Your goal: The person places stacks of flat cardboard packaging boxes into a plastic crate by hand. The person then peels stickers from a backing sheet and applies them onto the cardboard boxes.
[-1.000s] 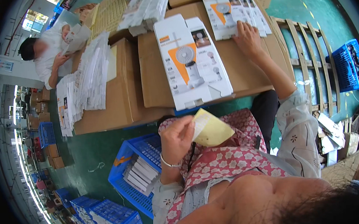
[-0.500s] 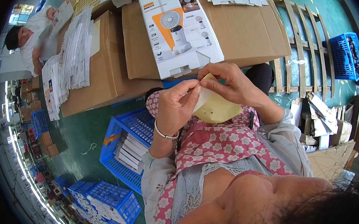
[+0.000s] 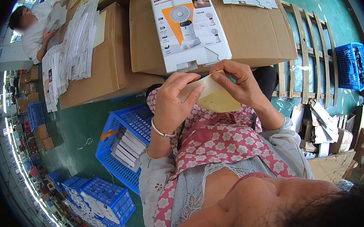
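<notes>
A thin yellow sheet (image 3: pixel 220 101) with a white face and a few small dark marks is held up in front of my apron. My left hand (image 3: pixel 173 100) grips its left edge between thumb and fingers. At the top right corner, my right hand (image 3: pixel 239 82) pinches it between thumb and forefinger. Just beyond my fingers, a flat white printed carton (image 3: pixel 192 30) with a fan picture lies on a large cardboard box (image 3: pixel 261 34). The sheet's white face is partly hidden by my left fingers.
More flat cartons (image 3: pixel 78 49) are stacked on another brown box at the left, where a person in white (image 3: pixel 33 33) works. A blue crate (image 3: pixel 121 147) with white cartons stands by my left side. Wooden pallets (image 3: pixel 306 50) and a scrap box (image 3: pixel 329 164) are at the right.
My hands have moved slightly apart, and the sheet between them shows stretched flatter. The person at the left has brought a hand down onto a carton.
</notes>
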`<state>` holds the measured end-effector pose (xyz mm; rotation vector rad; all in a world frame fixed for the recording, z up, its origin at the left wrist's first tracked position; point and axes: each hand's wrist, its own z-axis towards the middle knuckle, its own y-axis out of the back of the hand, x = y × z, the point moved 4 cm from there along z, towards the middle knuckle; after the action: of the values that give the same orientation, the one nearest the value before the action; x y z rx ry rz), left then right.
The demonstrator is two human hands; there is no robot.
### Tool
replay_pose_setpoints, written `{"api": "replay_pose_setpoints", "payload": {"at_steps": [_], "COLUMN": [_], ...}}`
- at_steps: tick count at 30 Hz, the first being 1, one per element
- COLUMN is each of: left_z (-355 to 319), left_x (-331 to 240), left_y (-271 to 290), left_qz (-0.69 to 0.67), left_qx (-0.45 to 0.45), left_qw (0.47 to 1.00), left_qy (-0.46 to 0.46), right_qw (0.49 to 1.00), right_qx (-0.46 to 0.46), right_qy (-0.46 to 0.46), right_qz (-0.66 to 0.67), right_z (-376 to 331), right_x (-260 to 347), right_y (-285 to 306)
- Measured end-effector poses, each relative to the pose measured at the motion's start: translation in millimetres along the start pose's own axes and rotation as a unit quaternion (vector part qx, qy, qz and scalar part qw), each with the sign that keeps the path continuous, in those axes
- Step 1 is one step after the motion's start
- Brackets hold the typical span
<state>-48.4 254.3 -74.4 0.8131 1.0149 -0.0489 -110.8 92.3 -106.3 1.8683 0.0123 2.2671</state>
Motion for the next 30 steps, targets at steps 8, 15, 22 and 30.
{"api": "replay_pose_setpoints", "payload": {"at_steps": [8, 15, 22, 30], "left_z": [-10.6, -14.7, -15.1, -12.1], "left_x": [26.1, 25.1, 24.4, 15.6], "left_y": [-13.2, -24.0, -24.6, -17.6], "left_qz": [-0.199, -0.240, -0.214, -0.144], "left_qx": [-0.005, -0.022, -0.022, -0.022], "left_qw": [0.967, 0.960, 0.970, 0.986], "left_qy": [0.160, 0.145, 0.111, 0.079], "right_qw": [0.947, 0.949, 0.948, 0.955], "right_qx": [-0.169, -0.118, -0.128, -0.103], "right_qy": [0.158, 0.174, 0.191, 0.190], "right_qz": [-0.225, -0.236, -0.221, -0.201], "right_z": [-2.8, -4.8, -5.6, -4.4], "right_x": [17.0, 14.7, 12.9, 12.7], "right_y": [4.3, -12.6, -13.4, -13.6]}}
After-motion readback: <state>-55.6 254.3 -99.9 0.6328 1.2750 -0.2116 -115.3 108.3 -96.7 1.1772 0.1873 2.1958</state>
